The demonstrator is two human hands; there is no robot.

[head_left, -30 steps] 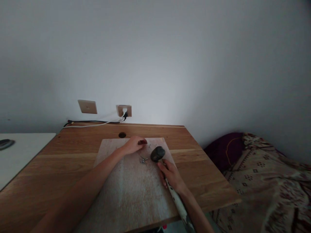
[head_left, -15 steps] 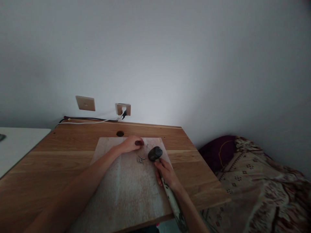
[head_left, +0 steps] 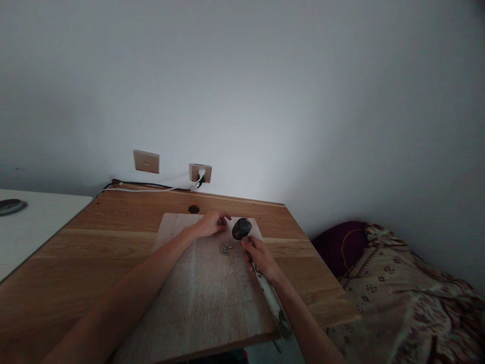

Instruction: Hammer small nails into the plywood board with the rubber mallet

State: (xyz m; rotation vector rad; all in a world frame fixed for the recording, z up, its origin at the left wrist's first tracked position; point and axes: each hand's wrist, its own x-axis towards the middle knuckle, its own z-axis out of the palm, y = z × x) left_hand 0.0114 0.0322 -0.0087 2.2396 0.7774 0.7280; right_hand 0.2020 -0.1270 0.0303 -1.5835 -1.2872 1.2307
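Observation:
A rubber mallet with a dark head [head_left: 241, 229] and a pale, scuffed handle [head_left: 270, 296] is gripped by my right hand [head_left: 262, 258], close below the head. The head is over the right side of a pale wooden board [head_left: 197, 298]. Just left of it, my left hand [head_left: 210, 224] is over the board's far part, thumb and index finger apart, with nothing visible between them. Its other fingers are partly hidden. A small pile of metal nails or screws [head_left: 225, 248] lies on the board between the hands, too small to tell which.
The board lies on a wooden desk [head_left: 310, 263] with a round cable hole [head_left: 193, 209]. Behind are a wall outlet [head_left: 206, 173] with plugs, a wall plate [head_left: 146, 162] and cables [head_left: 151, 189]. A white surface [head_left: 49, 222] is at left, patterned bedding [head_left: 409, 298] at right.
My left hand's fingers have parted from a closer curl. The mallet head has shifted slightly up in the picture, nearer the left hand. The camera view has turned a little left.

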